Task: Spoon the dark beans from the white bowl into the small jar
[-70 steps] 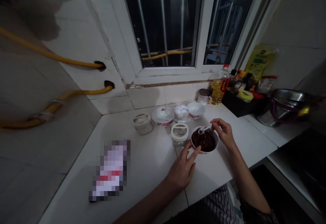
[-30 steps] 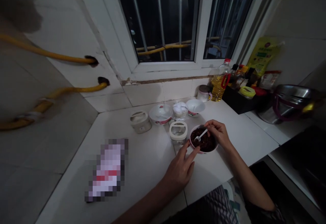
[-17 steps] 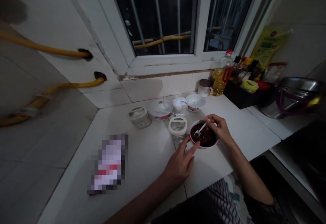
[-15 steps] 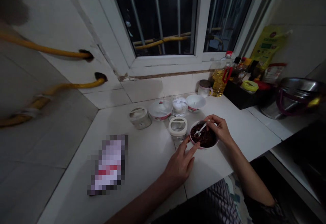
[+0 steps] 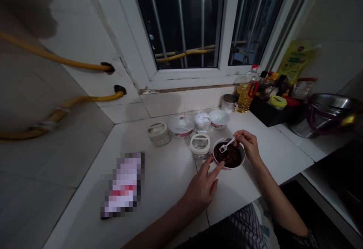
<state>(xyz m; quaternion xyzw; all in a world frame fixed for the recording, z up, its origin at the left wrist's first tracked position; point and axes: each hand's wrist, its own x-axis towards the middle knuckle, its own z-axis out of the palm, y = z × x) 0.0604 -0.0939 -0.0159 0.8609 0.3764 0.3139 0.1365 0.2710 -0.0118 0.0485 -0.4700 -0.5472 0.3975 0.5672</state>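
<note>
A pink-rimmed bowl (image 5: 240, 161) of dark red chopped stuff sits on the white counter (image 5: 159, 181). My right hand (image 5: 249, 145) pinches a small white spoon (image 5: 227, 145) whose scoop hovers over the bowl's contents. My left hand (image 5: 202, 186) rests on the counter, fingers stretched toward the bowl's near-left rim, touching or nearly touching it. A small jar with a white lid (image 5: 200, 146) stands just left of the bowl.
Behind the bowl stand a lidded pot (image 5: 159, 133), two white bowls (image 5: 180, 126) (image 5: 219, 118) and a glass jar (image 5: 202, 122). An oil bottle (image 5: 246, 92), a condiment tray (image 5: 269, 109) and a steel pot (image 5: 320, 115) are to the right. A pixelated packet (image 5: 123, 184) lies left. The counter edge runs near me.
The spoon has been working in the bowl: dipped into the contents half a second ago, now lifted slightly over them. My left hand has stayed by the rim.
</note>
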